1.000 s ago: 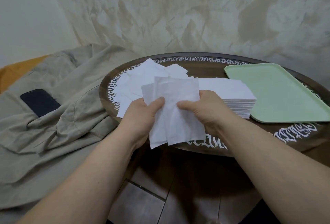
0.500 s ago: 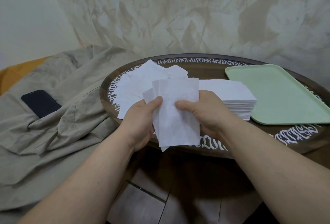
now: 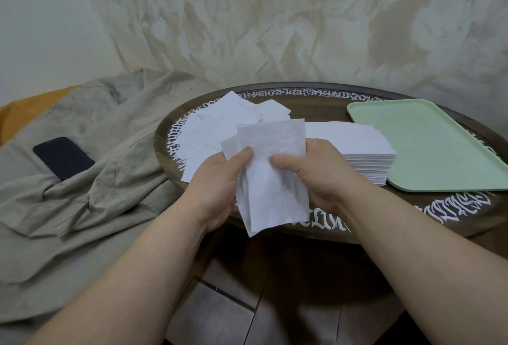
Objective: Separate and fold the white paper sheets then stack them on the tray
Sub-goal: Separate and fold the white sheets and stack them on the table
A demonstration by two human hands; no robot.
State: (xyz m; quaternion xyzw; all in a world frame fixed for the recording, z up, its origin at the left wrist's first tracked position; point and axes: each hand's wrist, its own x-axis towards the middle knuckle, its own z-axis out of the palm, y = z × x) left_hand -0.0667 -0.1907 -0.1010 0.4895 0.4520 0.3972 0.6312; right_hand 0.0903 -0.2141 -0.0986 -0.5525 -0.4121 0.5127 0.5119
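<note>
Both hands hold thin white paper sheets (image 3: 270, 185) upright above the near edge of the round table. My left hand (image 3: 217, 179) pinches them with thumb on the front. My right hand (image 3: 316, 171) pinches the right side, thumb on the front too. A second sheet's edge peeks out behind on the left. A neat stack of white sheets (image 3: 354, 152) lies behind my right hand. A loose pile of sheets (image 3: 220, 127) lies on the table's left. The pale green tray (image 3: 428, 146) sits at the right, with nothing on it.
The round dark wooden table (image 3: 324, 102) has white lettering around its rim. A beige cloth (image 3: 90, 179) covers the surface to the left, with a dark phone (image 3: 63, 157) lying on it. A mottled wall rises behind. Tiled floor shows below the table edge.
The two held sheets have been drawn closer together, so they overlap more than a second ago. Both hands stay in nearly the same place, thumbs still pinching the paper.
</note>
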